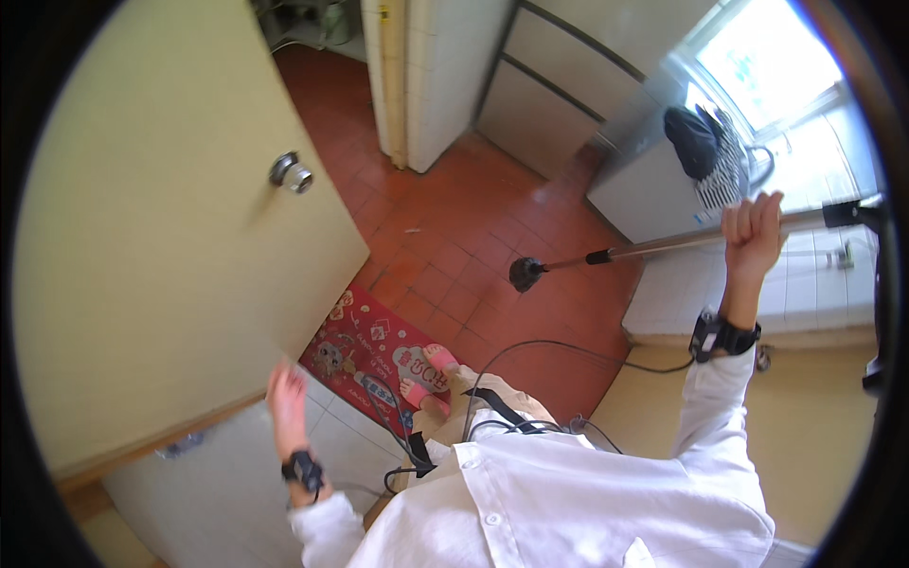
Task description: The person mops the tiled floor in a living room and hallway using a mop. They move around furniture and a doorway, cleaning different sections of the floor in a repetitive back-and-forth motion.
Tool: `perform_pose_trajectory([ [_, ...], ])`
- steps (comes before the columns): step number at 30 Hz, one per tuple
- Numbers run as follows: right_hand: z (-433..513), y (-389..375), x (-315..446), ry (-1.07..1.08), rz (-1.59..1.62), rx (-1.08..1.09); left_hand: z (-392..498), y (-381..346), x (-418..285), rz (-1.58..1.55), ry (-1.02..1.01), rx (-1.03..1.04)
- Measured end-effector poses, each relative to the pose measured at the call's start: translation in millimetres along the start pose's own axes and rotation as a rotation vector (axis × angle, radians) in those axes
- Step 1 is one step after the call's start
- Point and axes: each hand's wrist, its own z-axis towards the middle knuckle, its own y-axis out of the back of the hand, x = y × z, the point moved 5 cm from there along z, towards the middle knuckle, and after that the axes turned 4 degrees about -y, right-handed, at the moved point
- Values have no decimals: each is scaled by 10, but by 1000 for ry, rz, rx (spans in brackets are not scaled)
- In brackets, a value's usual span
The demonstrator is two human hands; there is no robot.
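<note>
My right hand (754, 226) is closed around a metal pole (667, 246) at the right, well out from my body. The pole slants across the view, with a dark round head (525, 275) at its far end over the red tile floor. Black fittings sit along it, and its other end runs to the right rim. My left hand (287, 394) is blurred, raised beside the lower part of a cream door (170, 234), with nothing visible in it. Whether it touches the door I cannot tell. Both wrists wear black strapped devices.
A round metal doorknob (291, 174) sticks out from the door. My feet stand on a red patterned mat (362, 355). Black cables (554, 343) hang around my waist and arm. A black bag-like thing (690, 142) and striped cloth (723, 167) lie by the bright window (767, 64).
</note>
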Motion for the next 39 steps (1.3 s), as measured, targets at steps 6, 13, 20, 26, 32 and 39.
perform_pose_trajectory([
  [6,128,430,103,49,-111,-160,-1248,2059,134,-81,39,-462],
  [13,23,497,1226,-38,275,619,-1587,1824,362,-85,248,-426],
  [20,-308,1041,-668,-171,-358,-491,-1278,1316,366,-36,198,-358],
  [26,192,765,158,-111,-38,-148,-1475,1477,242,14,195,-443],
  [32,148,370,186,-159,185,528,-1509,1497,416,15,218,-386],
  [39,-185,419,-716,-217,-223,-309,-1639,1475,406,6,196,-419],
])
